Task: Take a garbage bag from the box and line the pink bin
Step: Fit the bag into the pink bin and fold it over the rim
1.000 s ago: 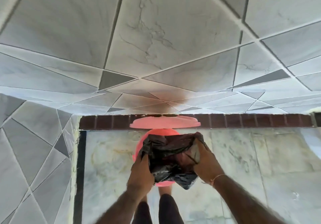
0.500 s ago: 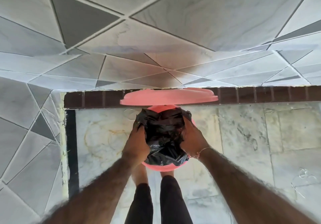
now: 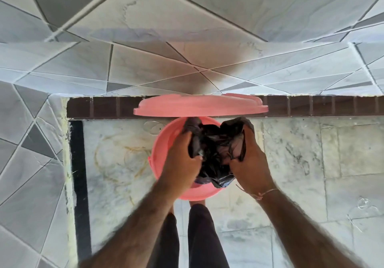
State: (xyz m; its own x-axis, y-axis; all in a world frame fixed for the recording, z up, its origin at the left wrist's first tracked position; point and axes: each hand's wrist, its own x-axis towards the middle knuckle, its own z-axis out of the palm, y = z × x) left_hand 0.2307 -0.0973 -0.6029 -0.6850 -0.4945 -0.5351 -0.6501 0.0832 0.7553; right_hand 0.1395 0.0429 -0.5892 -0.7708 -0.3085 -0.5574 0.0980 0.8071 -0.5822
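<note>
Both hands, left (image 3: pixel 182 159) and right (image 3: pixel 249 163), reach down, fingers curled.

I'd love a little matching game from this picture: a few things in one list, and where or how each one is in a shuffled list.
Things:
1. garbage bag
2. pink lid
3. pink bin
4. thin bracelet

Places or states:
A. leaning against the tiled wall behind the bin
B. on the right wrist
C. black, crumpled, gripped by the left hand and the right hand
D. standing open on the floor, in front of the person's legs

Pairs: 1-C, 2-A, 3-D, 4-B
</note>
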